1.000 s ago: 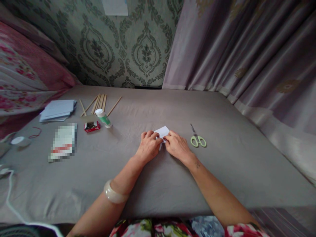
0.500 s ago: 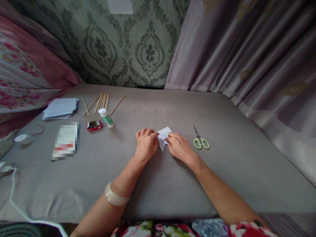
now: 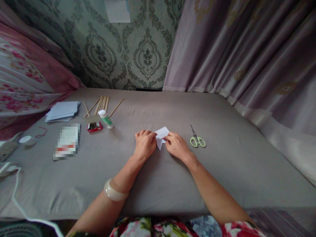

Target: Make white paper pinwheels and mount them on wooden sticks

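Note:
A small folded piece of white paper (image 3: 162,132) lies on the grey cloth between my hands, with a pointed flap hanging toward me. My left hand (image 3: 145,142) is closed on its left edge, fingers curled and thumb against the paper. At the right side, my right hand (image 3: 176,144) pinches the paper near the flap. Parts of both edges are hidden under my fingers. Scissors with light green handles (image 3: 197,142) rest to the right of my right hand, blades pointing away from me.
At left are a white and green glue bottle (image 3: 106,119), a red box (image 3: 94,127), several wooden sticks (image 3: 101,105), a paper stack (image 3: 63,111), a blurred packet (image 3: 66,141), a white cap (image 3: 27,141) and red string (image 3: 41,132). A white cable (image 3: 15,194) runs along the left front.
The camera view has shifted slightly, so everything appears a little displaced. Both hands keep hold of the folded paper in nearly the same pose.

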The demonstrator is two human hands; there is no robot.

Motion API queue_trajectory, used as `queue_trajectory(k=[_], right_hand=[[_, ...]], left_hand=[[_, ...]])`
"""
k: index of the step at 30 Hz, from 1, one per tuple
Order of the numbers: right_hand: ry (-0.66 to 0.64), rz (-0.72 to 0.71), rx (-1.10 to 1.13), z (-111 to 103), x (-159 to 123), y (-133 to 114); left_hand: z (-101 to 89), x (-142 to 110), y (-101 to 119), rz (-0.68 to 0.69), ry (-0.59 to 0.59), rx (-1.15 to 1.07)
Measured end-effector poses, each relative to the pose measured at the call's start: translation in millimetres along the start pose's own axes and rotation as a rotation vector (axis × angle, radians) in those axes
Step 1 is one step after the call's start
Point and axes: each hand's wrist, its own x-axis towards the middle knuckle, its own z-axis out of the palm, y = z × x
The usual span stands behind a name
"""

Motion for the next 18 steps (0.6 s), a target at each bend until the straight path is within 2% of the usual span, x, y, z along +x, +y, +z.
queue_trajectory(k=[18], right_hand=[[0.104, 0.014, 0.151, -1.0, 0.9, 9.4]], left_hand=[[1.9, 0.8, -0.5, -0.031, -0.023, 0.033]])
